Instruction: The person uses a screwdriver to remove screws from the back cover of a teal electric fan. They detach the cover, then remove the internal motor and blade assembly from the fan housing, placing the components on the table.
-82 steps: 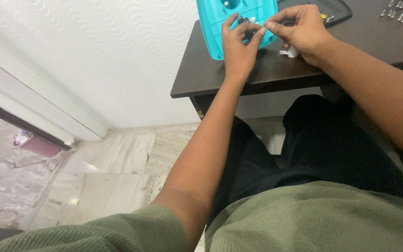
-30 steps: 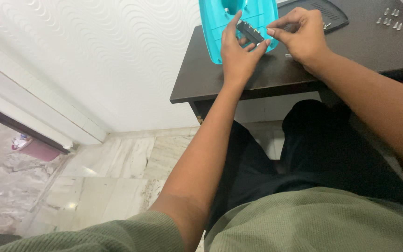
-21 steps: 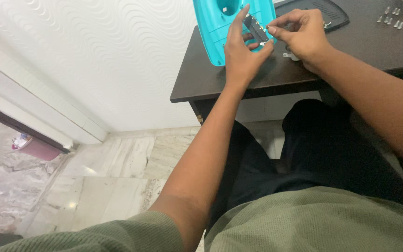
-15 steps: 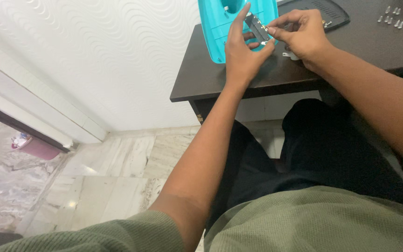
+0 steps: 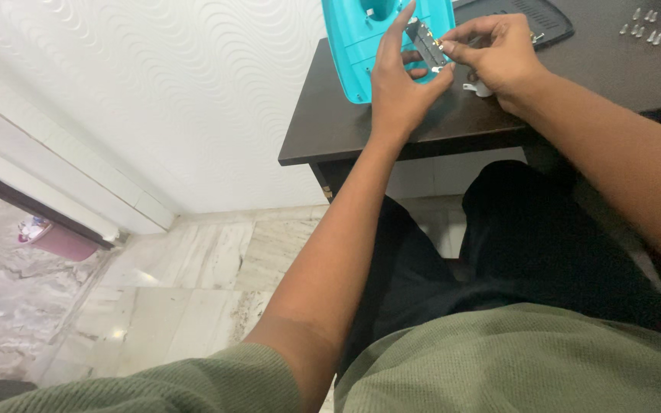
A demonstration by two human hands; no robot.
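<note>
Since half a second ago you have tipped the small dark part (image 5: 426, 42) a touch steeper and lifted it slightly, while both hands stay at the same spot over the table's near-left corner. Your left hand (image 5: 395, 84) pinches that part between the raised forefinger and the thumb below it, so its long axis runs from upper left down to lower right, the lower end by your thumb tip. Your right hand (image 5: 499, 53) closes its fingertips on the part's right edge, holding narrow. What sits at that edge looks like small metal contacts, though the view is too coarse to be sure. Behind your grip lies the turquoise plastic shell (image 5: 361, 46), its far end cut off by the top of the frame. Just right of your left thumb, partly under your right palm, a small white piece (image 5: 480, 86) rests on the dark table (image 5: 330, 130). Beyond your right hand sits a black vented cover (image 5: 548, 19), and farther right a scatter of small screws (image 5: 648, 15), well apart from the grip. Left of your left hand the tabletop ends close by, with the white wall beside it.
</note>
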